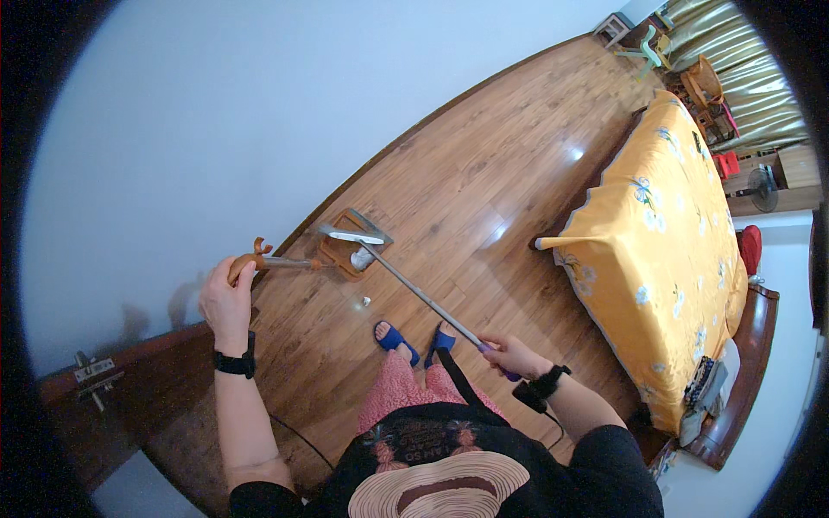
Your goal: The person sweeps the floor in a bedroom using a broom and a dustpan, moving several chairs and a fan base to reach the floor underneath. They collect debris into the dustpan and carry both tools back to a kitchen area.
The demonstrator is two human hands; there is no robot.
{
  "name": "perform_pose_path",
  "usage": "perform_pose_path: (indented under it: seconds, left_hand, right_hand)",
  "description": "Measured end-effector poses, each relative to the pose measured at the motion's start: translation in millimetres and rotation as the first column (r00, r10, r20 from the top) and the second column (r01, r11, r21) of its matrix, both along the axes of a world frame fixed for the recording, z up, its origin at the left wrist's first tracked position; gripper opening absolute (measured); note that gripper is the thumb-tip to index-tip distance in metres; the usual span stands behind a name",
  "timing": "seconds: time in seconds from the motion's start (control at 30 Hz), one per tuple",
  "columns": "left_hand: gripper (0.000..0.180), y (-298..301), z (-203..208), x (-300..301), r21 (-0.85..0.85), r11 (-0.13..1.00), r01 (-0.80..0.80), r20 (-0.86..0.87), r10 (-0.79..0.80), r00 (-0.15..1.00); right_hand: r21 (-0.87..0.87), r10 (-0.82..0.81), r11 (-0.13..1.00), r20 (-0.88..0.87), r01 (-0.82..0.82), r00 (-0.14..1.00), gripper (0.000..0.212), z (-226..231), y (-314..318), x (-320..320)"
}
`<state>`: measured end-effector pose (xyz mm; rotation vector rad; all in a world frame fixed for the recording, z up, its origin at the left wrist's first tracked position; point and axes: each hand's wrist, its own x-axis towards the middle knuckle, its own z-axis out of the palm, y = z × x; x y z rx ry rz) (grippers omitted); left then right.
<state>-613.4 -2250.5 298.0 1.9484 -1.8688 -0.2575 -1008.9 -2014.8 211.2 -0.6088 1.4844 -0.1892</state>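
My left hand (228, 298) is closed around the brown handle of a long-handled dustpan (332, 252), whose pan rests on the wooden floor near the wall. A crumpled white scrap (362, 259) lies in the pan. My right hand (513, 355) grips the purple end of a broom (423, 297) with a grey pole. The broom's white head is over the pan; whether it touches the pan I cannot tell. A small white scrap (366, 301) lies on the floor between the pan and my slippered feet.
A bed (656, 259) with a yellow flowered cover stands to the right, its corner post (544, 243) jutting toward the floor strip. The pale wall (216, 129) runs along the left. Chairs (648, 53) and a fan (762, 186) stand farther off.
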Motion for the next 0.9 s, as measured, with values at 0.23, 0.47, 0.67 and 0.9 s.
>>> perform_pose_path:
  seconds: [0.23,0.47,0.67,0.9]
  left_hand:
    - [0.027,7.6,0.0,17.1,0.126,0.992,-0.029,-0.049,0.036,0.998]
    - [0.026,37.1,5.2,29.9,0.055,0.997,-0.044,-0.01,0.045,0.999]
    - [0.026,46.6,6.7,41.1,0.032,0.999,-0.038,-0.038,0.039,0.999]
    - [0.026,44.9,11.1,49.2,0.076,0.995,-0.059,0.031,0.057,0.998]
  right_hand:
    - [-0.254,-0.129,0.966,-0.312,0.048,0.941,0.034,-23.6,12.1,-8.0]
    - [-0.365,-0.291,0.927,-0.564,0.083,0.773,0.023,-141.4,-62.7,-52.8]
    - [-0.312,-0.17,0.949,-0.625,-0.044,0.762,0.022,-166.9,-101.8,-68.7]
    - [-0.256,0.084,0.955,-0.247,-0.148,0.966,0.029,-91.5,30.6,17.6]
